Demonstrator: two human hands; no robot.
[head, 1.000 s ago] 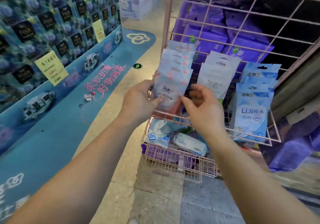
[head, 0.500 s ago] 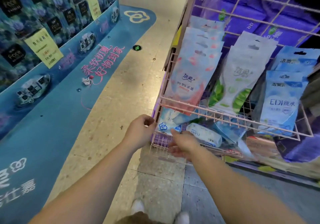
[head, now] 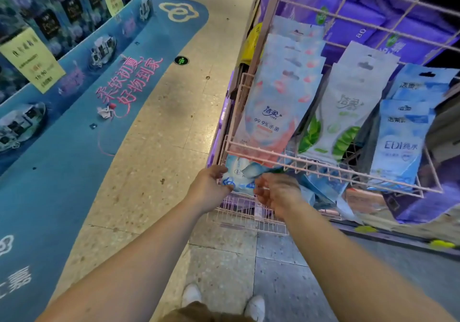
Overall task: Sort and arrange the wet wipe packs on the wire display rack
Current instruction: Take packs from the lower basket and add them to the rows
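Gripping: a blue-white pack (head: 240,180) is held at centre frame — left hand (head: 209,188) curled on its left edge, right hand (head: 276,192) pinching its right end.
Changed: both hands were lowered from the hanging pink packs (head: 271,112) into the lower basket (head: 249,218).
Meaning: loose stock is now being sorted — judged, not seen.

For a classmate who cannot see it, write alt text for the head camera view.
Both hands, left hand and right hand, hold a blue and white wipe pack at the lower basket of a pink wire rack. Above hang rows of pink packs, green leaf packs and blue packs.
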